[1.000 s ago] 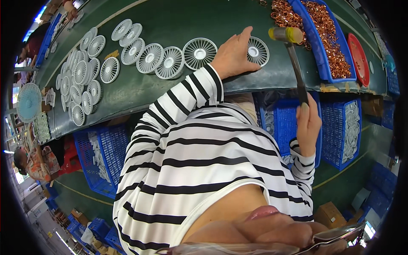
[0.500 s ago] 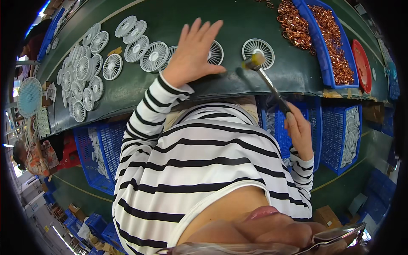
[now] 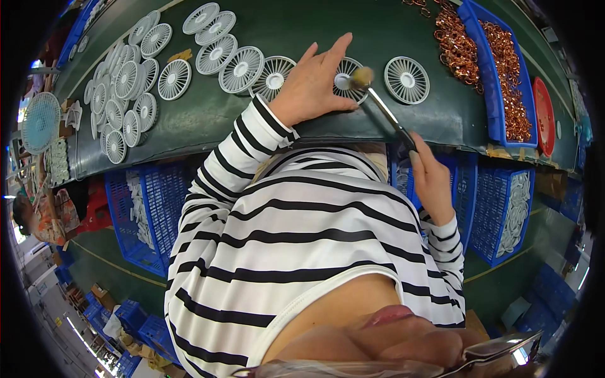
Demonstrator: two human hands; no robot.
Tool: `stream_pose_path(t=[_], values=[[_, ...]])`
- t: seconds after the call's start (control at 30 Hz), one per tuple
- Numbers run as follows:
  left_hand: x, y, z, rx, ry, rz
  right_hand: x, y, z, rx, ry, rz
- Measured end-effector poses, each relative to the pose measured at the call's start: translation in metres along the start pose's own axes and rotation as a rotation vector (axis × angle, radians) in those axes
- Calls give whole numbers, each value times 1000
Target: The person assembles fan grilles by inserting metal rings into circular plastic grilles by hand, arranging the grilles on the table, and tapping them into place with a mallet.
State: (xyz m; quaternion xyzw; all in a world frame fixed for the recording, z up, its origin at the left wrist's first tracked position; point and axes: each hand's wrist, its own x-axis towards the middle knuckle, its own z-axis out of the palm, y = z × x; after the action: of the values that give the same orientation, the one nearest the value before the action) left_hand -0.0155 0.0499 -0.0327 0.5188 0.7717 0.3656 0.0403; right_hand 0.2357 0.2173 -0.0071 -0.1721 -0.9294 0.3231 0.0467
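My right hand (image 3: pixel 432 176) grips a hammer (image 3: pixel 384 108) by its dark handle. The hammer's yellowish head is blurred and hangs over a grey spoked wheel-shaped disc (image 3: pixel 342 81) on the worktable. Around this disc my left hand (image 3: pixel 313 89) spreads its thumb and forefinger, its other fingers partly hidden; whether it touches the rim I cannot tell. Just right of the hammer head lies another spoked disc (image 3: pixel 407 80), flat and apart. Left of my left hand, a row of similar discs (image 3: pixel 242 69) runs toward the far left, some overlapping.
Many more spoked discs (image 3: pixel 126 80) lie heaped at the left. A blue bin (image 3: pixel 496 94) of copper-coloured rings stands at the right, with loose rings (image 3: pixel 458 53) beside it and a red tray (image 3: pixel 543 116) beyond. Blue crates (image 3: pixel 498 217) stand below the table edge (image 3: pixel 435 140).
The hammer head has moved left, from the rightmost disc to the one by my left hand. My left hand has drawn its fingers round that disc. The whole view has shifted slightly.
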Motion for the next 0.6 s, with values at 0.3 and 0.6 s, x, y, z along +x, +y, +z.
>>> stream_pose_path(t=[0.3, 0.6], values=[[0, -3, -1, -41, 27, -76, 22, -19, 3, -58, 17, -133], [-48, -26, -87, 405, -127, -2, 2, -20, -13, 216, -204, -72]])
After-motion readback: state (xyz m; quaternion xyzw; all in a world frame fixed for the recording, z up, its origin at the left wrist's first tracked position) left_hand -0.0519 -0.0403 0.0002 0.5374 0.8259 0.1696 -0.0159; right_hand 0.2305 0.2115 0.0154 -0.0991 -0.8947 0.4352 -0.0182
